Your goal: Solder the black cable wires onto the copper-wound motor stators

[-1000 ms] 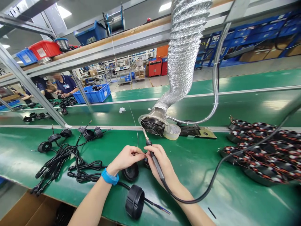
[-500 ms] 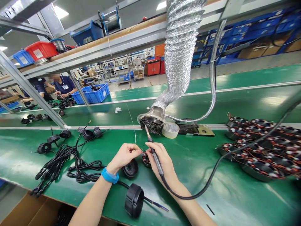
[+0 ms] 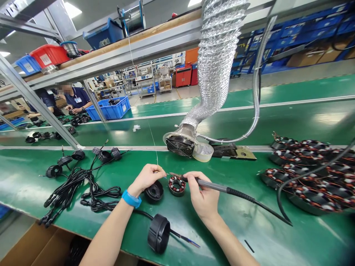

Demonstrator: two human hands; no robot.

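Observation:
My left hand (image 3: 145,179) pinches a thin solder wire (image 3: 153,142) that runs up towards a spool (image 3: 133,20) on the shelf. My right hand (image 3: 202,192) grips a soldering iron (image 3: 213,184) nearly level, its tip (image 3: 172,174) close to the wire end. Just below the tip lies a round wound stator (image 3: 176,186) with red and white windings. Beside my left hand sits a black cup-shaped housing (image 3: 154,191), and a second black housing (image 3: 158,233) with a cable lies nearer me. A blue wristband (image 3: 131,198) circles my left wrist.
On the green workbench (image 3: 235,232), a fume extractor (image 3: 180,145) on a silver duct stands ahead, with a tape roll (image 3: 203,152) beside it. Wired stators (image 3: 305,181) are heaped right, black cabled housings (image 3: 77,184) left. A co-worker (image 3: 73,96) works beyond the shelf frame.
My right hand has swung the soldering iron from steeply upright to nearly level, pointing left. The stator is now uncovered, and my left hand has risen slightly with the wire.

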